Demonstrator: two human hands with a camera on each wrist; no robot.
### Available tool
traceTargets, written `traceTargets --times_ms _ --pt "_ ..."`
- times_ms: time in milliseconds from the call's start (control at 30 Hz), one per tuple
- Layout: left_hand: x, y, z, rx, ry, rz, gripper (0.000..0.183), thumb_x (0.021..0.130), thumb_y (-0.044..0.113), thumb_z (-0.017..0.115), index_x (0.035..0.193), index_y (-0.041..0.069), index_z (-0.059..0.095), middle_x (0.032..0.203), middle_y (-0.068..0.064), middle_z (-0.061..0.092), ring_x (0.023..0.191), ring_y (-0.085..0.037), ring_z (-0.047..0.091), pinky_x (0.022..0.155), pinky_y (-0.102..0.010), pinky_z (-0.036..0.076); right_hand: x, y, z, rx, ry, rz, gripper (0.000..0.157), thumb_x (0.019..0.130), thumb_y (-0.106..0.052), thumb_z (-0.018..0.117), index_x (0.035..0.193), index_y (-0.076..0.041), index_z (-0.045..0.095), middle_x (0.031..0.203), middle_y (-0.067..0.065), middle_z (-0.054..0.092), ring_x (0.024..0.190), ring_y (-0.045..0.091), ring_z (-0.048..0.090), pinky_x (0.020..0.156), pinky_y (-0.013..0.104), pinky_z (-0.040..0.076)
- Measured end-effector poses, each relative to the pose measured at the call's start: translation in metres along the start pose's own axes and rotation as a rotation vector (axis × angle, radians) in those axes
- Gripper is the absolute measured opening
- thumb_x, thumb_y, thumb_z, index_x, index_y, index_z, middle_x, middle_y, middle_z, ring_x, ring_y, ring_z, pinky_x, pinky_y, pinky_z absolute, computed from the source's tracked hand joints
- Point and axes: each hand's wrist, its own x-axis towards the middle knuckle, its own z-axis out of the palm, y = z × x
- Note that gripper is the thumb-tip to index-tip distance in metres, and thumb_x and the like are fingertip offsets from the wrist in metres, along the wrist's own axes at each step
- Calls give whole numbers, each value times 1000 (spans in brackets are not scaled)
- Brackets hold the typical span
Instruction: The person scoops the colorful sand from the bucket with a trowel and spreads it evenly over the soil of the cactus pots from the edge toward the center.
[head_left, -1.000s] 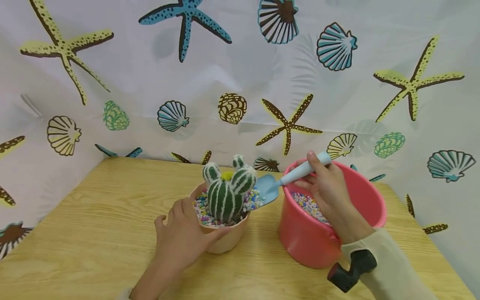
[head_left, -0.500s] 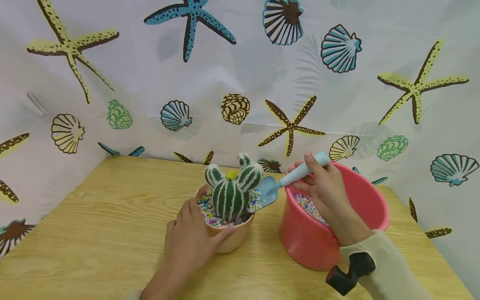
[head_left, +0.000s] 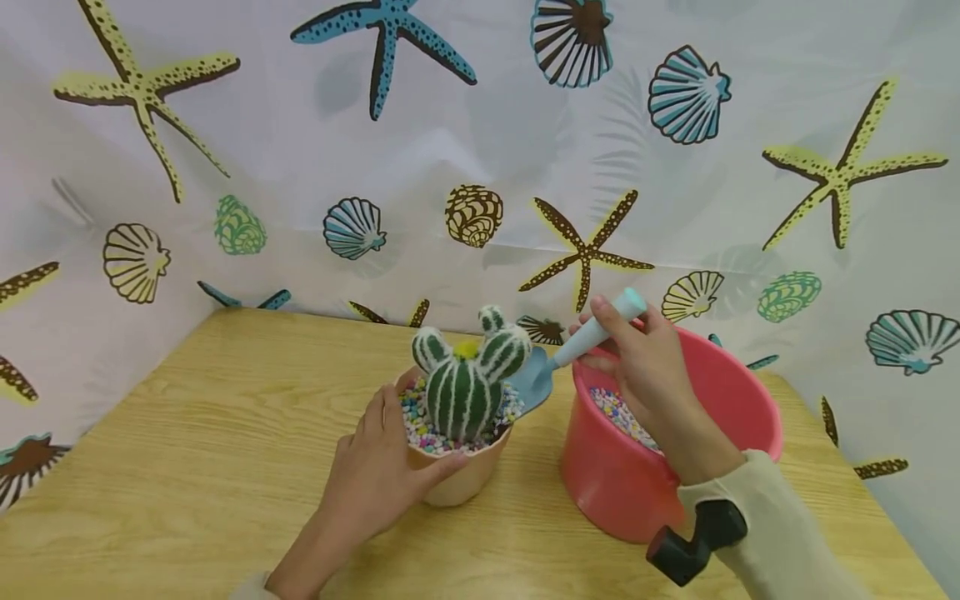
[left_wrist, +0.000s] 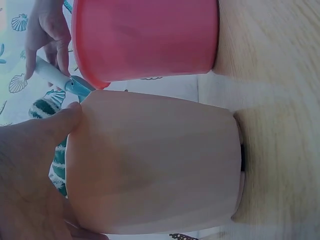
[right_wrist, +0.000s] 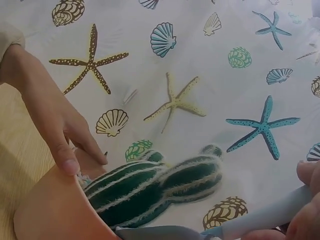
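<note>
A green cactus [head_left: 462,398] with white fuzzy stripes and a yellow top stands in a peach flower pot [head_left: 459,483], among small multicoloured pebbles [head_left: 427,435]. My left hand [head_left: 378,467] holds the pot at its left side, thumb along the near rim. With my right hand [head_left: 648,367] I grip the pale blue handle of a small trowel [head_left: 588,335]. Its blade tilts down over the pot's right rim, with pebbles at its tip. In the left wrist view the pot [left_wrist: 155,162] fills the middle, and in the right wrist view the blade [right_wrist: 160,233] lies close beside the cactus.
A red bucket [head_left: 611,479] with more pebbles [head_left: 624,417] stands right of the pot, under my right forearm. Both containers rest on a wooden table [head_left: 225,433]. Behind rises a white cloth [head_left: 420,150] printed with starfish and shells.
The trowel's handle has tipped up and its blade has moved slightly left and down. Fewer pebbles show on the blade. The left hand has shifted slightly along the pot and keeps hold.
</note>
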Motion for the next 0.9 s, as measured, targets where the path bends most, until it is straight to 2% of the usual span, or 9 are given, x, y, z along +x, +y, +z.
traceTargets --times_ms 67,133,300,400,533,600,733,900 --pt "0 0 0 3 -2 3 109 80 67 59 149 -5 16 150 -32 24 132 -47 36 92 -65 39 0 -4 1 -45 -9 -15 33 92 -29 63 114 -8 49 100 1 62 91 12 68 86 36 55" --pt "1 0 0 0 1 10 106 80 66 60 150 0 17 149 -31 27 130 -48 39 90 -64 41 1 -8 1 -84 -11 -33 33 91 -29 64 112 -8 51 103 2 60 92 12 68 85 37 55" --pt "1 2 -2 30 14 17 102 79 67 61 150 6 19 145 -28 35 126 -44 44 86 -62 43 3 -14 2 -126 -4 -89 29 89 -30 67 107 -11 55 105 4 59 94 15 66 80 35 57" --pt "-1 5 -4 73 22 1 104 79 68 60 148 2 22 141 -27 41 124 -41 47 87 -61 43 4 -14 4 -137 -11 -106 24 90 -27 67 103 -10 55 101 3 61 92 15 66 78 35 58" --pt "-7 12 -7 151 26 -14 107 79 70 59 143 -10 28 135 -29 46 118 -42 52 87 -58 45 4 -9 7 -130 -24 -85 19 92 -21 64 102 -9 54 96 1 62 89 13 67 82 39 57" --pt "-9 15 -9 172 29 -9 106 78 70 60 140 -12 31 131 -29 49 114 -41 55 85 -57 46 4 -7 8 -139 -21 -73 19 93 -20 63 104 -7 54 98 2 61 90 12 66 83 40 56" --pt "-9 11 -13 137 20 2 103 76 66 65 141 -6 34 126 -27 53 110 -40 57 82 -57 48 3 -6 5 -154 -8 -78 23 95 -20 59 111 -4 55 105 5 57 95 13 65 82 36 56" --pt "-4 3 -17 69 -18 11 103 76 63 68 149 5 25 132 -27 50 112 -41 56 79 -58 48 5 -4 6 -160 -22 -104 23 97 -20 56 112 -3 53 104 5 57 95 15 66 81 33 57"
